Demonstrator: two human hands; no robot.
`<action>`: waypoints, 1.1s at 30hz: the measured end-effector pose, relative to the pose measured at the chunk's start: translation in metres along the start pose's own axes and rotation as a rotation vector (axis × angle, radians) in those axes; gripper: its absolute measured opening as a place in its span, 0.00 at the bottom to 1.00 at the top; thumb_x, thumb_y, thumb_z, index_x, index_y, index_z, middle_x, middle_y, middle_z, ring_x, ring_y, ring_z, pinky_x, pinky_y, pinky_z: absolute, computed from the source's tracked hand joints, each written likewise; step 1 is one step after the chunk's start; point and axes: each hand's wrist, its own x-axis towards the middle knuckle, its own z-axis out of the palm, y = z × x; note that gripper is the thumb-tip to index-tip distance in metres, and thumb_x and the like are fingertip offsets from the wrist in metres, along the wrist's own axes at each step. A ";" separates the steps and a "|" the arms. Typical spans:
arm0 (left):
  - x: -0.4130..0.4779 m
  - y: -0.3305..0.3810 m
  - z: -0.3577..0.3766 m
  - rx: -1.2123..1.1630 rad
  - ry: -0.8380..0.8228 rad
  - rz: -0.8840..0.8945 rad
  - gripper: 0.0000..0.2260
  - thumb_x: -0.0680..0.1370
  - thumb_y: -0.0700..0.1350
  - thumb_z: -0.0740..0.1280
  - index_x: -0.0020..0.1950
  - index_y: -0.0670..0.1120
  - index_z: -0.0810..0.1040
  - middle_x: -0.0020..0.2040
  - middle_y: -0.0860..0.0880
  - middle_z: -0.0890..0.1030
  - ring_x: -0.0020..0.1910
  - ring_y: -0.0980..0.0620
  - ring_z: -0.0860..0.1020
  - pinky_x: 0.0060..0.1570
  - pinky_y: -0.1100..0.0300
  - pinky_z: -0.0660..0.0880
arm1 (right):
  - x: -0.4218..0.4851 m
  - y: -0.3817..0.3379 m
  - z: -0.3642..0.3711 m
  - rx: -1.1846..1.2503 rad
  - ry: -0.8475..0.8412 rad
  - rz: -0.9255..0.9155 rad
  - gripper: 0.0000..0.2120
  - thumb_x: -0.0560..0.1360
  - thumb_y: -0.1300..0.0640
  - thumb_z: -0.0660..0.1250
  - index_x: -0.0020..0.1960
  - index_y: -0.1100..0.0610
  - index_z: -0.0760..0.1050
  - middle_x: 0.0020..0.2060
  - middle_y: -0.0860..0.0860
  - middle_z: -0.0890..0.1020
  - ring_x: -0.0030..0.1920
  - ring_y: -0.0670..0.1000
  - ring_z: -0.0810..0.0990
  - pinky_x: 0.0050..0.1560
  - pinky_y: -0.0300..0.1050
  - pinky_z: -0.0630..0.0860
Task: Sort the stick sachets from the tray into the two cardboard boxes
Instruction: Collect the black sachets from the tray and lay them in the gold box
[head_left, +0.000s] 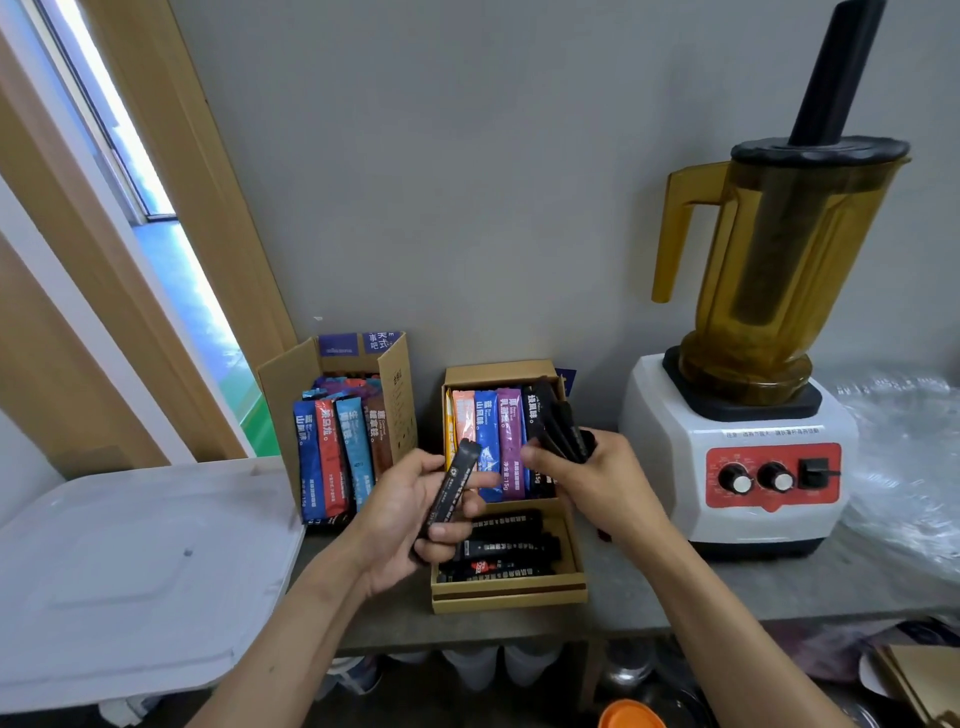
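**Black sachets held in both hands over the divided box**

The left hand (410, 512) gripped one black stick sachet (451, 491), tilted, above the right cardboard box (509, 597), whose near compartment held more black sachets lying flat. The right hand (587, 478) clasped a bundle of black sachets (558, 426) over the far compartment. The left cardboard box (397, 384) held coloured sachets upright. The white tray (130, 571) lay at the left of the table (649, 587).

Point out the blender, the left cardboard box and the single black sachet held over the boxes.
blender (769, 270), head view, on the amber jar.
left cardboard box (399, 400), head view, on its right side flap.
single black sachet (448, 491), head view, on its middle.
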 end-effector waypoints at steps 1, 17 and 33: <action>0.001 -0.001 0.002 0.044 0.011 -0.006 0.27 0.85 0.54 0.50 0.70 0.36 0.74 0.39 0.47 0.75 0.29 0.56 0.66 0.24 0.63 0.57 | 0.000 -0.002 0.004 0.011 -0.020 0.001 0.10 0.76 0.48 0.75 0.53 0.52 0.82 0.46 0.47 0.88 0.49 0.45 0.88 0.45 0.44 0.85; -0.005 0.000 -0.005 0.388 0.213 0.266 0.30 0.77 0.19 0.55 0.67 0.47 0.79 0.60 0.46 0.86 0.62 0.53 0.83 0.60 0.60 0.80 | 0.005 0.019 -0.017 -0.097 -0.127 0.069 0.07 0.78 0.55 0.75 0.55 0.49 0.82 0.51 0.44 0.87 0.56 0.42 0.85 0.56 0.49 0.83; -0.002 -0.007 -0.002 0.550 0.202 0.289 0.16 0.71 0.35 0.80 0.56 0.47 0.85 0.49 0.47 0.87 0.51 0.49 0.86 0.52 0.57 0.83 | 0.003 0.015 -0.006 0.018 -0.088 0.076 0.12 0.74 0.53 0.78 0.56 0.51 0.81 0.49 0.45 0.88 0.52 0.44 0.87 0.45 0.38 0.82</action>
